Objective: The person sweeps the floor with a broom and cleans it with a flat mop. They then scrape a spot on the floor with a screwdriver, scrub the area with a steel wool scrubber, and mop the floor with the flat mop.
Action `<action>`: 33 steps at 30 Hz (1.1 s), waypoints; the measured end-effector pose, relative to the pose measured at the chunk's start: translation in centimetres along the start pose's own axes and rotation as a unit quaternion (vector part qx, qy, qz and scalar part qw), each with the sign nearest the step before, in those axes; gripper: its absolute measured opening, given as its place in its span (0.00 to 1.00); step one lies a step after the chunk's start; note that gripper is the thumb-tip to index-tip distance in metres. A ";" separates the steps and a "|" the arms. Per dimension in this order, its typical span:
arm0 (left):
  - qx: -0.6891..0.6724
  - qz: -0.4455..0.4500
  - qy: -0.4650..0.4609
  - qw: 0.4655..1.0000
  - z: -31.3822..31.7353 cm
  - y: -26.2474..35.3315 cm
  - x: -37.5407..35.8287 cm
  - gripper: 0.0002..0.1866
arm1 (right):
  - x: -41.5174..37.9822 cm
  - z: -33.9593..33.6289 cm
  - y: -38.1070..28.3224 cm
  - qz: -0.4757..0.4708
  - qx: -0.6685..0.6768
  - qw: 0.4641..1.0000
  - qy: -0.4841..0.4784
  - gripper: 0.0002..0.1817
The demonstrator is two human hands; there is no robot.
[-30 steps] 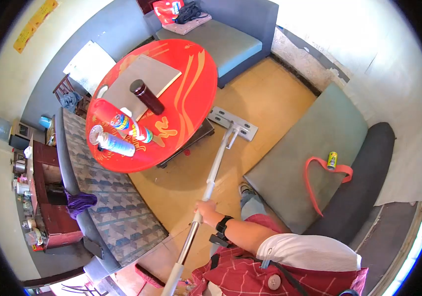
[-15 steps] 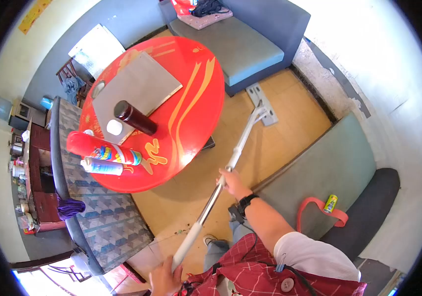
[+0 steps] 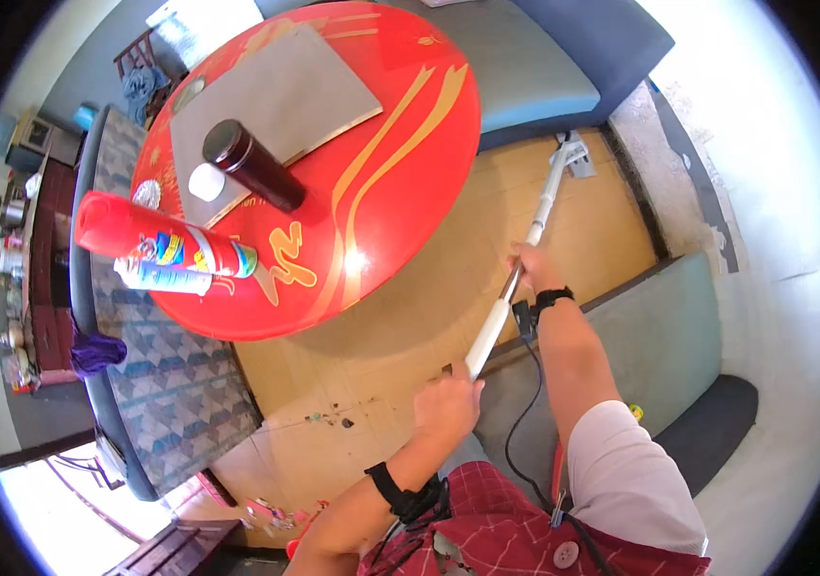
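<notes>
A flat mop (image 3: 489, 338) with a white and metal pole slants from my body up toward the far sofa. Wrapped round the upper end of its handle is my left hand (image 3: 448, 401), closed. Farther down the pole, my right hand (image 3: 533, 264) is also closed on it. The mop head (image 3: 580, 156) lies on the tan floor (image 3: 496, 197) close against the sofa base, its far part hidden by the sofa. Black bands circle both wrists, and a dark cable hangs by the right arm.
To the left stands a red round table (image 3: 400, 192) with a dark bottle (image 3: 254, 165), a red spray can (image 3: 165, 235) and a grey board (image 3: 285, 91). A blue-grey sofa (image 3: 534, 72) is ahead, a green bench (image 3: 659, 336) right. Debris (image 3: 346, 422) dots the floor.
The mop has been pushed forward and to the right, its head now up against the sofa base. Both my hands have moved forward with the pole, and the view has shifted.
</notes>
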State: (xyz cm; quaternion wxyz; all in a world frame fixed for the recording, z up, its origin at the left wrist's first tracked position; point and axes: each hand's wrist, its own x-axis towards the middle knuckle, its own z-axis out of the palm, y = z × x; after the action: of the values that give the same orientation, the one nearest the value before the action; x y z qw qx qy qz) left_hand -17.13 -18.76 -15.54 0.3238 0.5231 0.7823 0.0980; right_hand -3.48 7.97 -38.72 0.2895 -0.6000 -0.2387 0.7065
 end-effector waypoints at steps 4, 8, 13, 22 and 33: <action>-0.040 -0.031 -0.017 0.999 1.4 -3.5 -3.7 0.17 | -2.4 1.6 3.0 0.016 -0.030 0.999 0.002 0.04; -0.053 -0.035 0.021 0.998 -0.6 -7.9 -9.4 0.17 | -7.9 5.4 6.9 0.047 -0.038 0.998 -0.005 0.03; -0.018 -0.057 -0.004 0.998 -4.9 -11.1 -18.7 0.17 | -14.2 8.1 15.2 0.028 -0.022 0.996 -0.087 0.06; -0.028 -0.159 -0.042 0.986 -7.8 -16.4 -38.5 0.17 | -33.2 12.4 25.7 0.084 -0.115 0.987 -0.072 0.11; -0.011 -0.234 0.043 0.971 -15.2 -15.2 -55.2 0.21 | -50.7 16.6 26.9 0.181 -0.302 0.885 -0.306 0.23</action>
State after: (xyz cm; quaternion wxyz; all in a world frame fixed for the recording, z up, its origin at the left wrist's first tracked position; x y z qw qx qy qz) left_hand -24.40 -71.17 11.01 0.3094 0.3172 0.8950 0.0505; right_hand -17.47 -46.47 -18.42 -0.1261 -0.4455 -0.4042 0.7889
